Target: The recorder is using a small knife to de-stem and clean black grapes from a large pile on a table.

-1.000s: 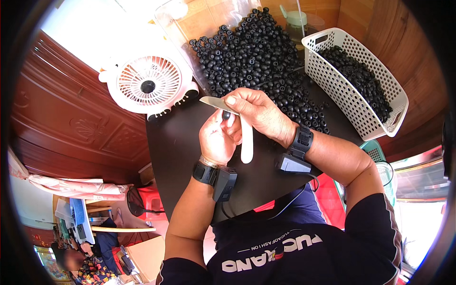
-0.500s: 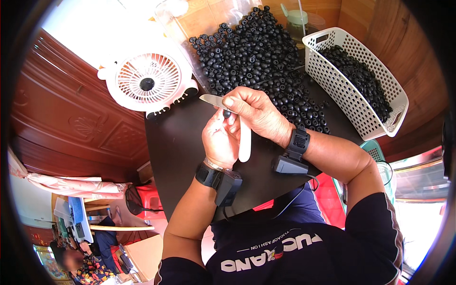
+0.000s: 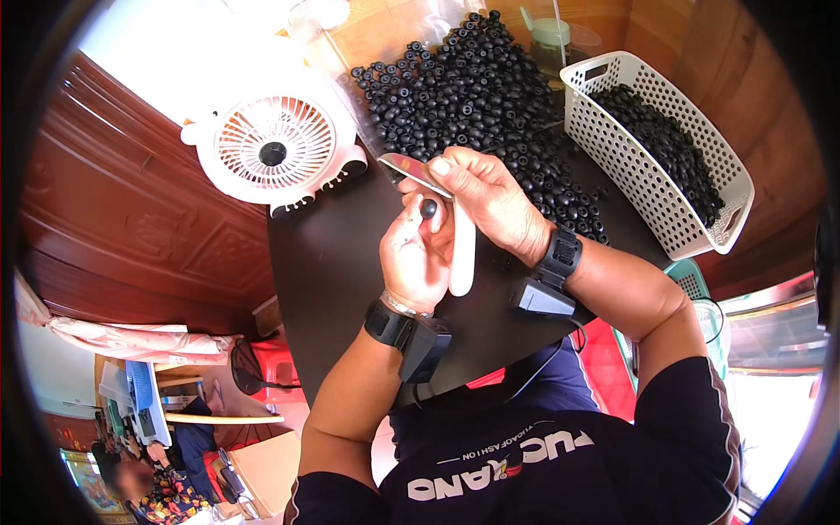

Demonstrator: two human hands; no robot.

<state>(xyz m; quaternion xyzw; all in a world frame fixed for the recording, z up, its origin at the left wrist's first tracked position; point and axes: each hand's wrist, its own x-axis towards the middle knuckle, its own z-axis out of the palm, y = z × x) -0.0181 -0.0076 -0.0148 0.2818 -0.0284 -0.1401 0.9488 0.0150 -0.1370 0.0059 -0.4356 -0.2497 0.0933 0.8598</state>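
Observation:
Between the thumb and fingers of my left hand [image 3: 415,262] is a small, round, glossy black piece [image 3: 428,208], pinched near the fingertips. My right hand [image 3: 492,197] is closed around a knife, its thumb against the blade. The knife's white handle [image 3: 463,254] hangs down past my left palm, and its short metal blade points up and left, just above the black piece. I cannot tell whether the blade touches it. Beyond my hands lies a big heap of similar black pieces [image 3: 464,101], many showing a round hole.
A white perforated basket [image 3: 617,157] with more black pieces stands at the right of the dark table [image 3: 328,284]. To the left is a pink-and-white fan [image 3: 274,155]. A jar with a pale green lid [image 3: 549,33] stands behind. Another person [image 3: 162,490] is at lower left.
Both hands have shifted slightly right. The knife blade has moved right and now slants more steeply, lifted off the black piece, which shows more fully.

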